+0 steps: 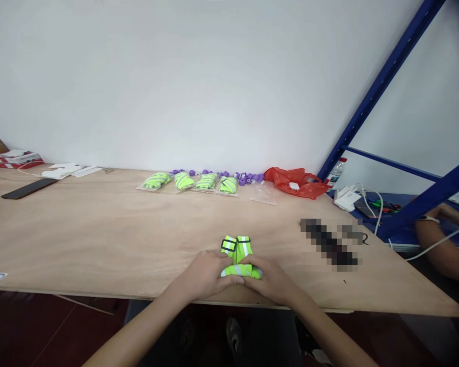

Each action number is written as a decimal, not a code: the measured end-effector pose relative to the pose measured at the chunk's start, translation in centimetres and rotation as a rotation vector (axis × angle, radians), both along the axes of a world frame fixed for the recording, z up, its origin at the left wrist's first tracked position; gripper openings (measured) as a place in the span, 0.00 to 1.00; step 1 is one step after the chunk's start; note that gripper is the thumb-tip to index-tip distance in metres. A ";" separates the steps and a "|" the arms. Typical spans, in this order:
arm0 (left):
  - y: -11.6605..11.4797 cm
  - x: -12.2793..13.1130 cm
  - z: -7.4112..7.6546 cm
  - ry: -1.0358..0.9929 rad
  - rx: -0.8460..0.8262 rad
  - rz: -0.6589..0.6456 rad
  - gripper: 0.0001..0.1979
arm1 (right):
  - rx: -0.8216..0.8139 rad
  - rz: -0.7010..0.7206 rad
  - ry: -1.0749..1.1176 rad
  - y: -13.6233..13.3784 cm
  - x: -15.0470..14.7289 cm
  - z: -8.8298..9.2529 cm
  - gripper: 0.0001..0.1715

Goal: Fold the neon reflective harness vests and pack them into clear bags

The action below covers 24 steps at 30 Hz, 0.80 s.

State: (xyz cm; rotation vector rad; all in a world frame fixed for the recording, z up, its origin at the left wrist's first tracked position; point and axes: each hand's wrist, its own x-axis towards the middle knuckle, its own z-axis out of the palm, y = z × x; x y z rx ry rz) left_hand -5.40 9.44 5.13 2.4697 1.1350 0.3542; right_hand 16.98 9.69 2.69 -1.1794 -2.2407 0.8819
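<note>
Close to the table's front edge, a neon yellow-green reflective strap (245,248) with silver-grey stripes is partly folded into a thick bundle. Two flat ends with black buckles (228,245) point away from me on the wood. My left hand (206,273) grips the bundle from the left, thumb along its near side. From the right, my right hand (274,281) holds the other end, its thumb almost meeting the left one. The fingers partly cover the folded part. Farther back lie several clear bags with similar folded straps (205,181).
Small purple rolls (247,178) line the wall beside an unfilled clear bag (263,192) and a red plastic bag (296,182). At right are a blue metal frame (367,97), a pixelated dark item (329,244) and another person's arm (439,244). A dark flat bar (29,188) lies left.
</note>
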 end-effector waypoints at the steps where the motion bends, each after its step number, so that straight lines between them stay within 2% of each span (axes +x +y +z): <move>1: 0.6 0.0 0.2 -0.009 -0.006 0.000 0.23 | -0.003 -0.002 0.004 0.6 0.0 -0.1 0.16; 3: 1.9 -0.1 0.3 -0.041 -0.012 -0.010 0.24 | 0.028 0.008 0.007 1.8 -0.1 -0.3 0.20; 6: 3.7 -0.2 0.2 -0.078 0.011 -0.033 0.25 | 0.179 0.045 0.023 3.6 -0.4 -0.5 0.25; 11: 5.7 -0.2 -0.1 -0.086 0.008 -0.012 0.23 | 0.403 0.039 -0.004 5.6 -0.7 -1.0 0.23; 19: 8.0 0.2 -1.9 -0.051 0.097 -0.013 0.21 | 0.305 0.050 -0.097 7.3 -0.5 -2.1 0.17; 24: 8.5 0.3 -2.6 -0.007 0.166 0.075 0.24 | 0.258 0.029 -0.048 7.5 -0.8 -2.3 0.17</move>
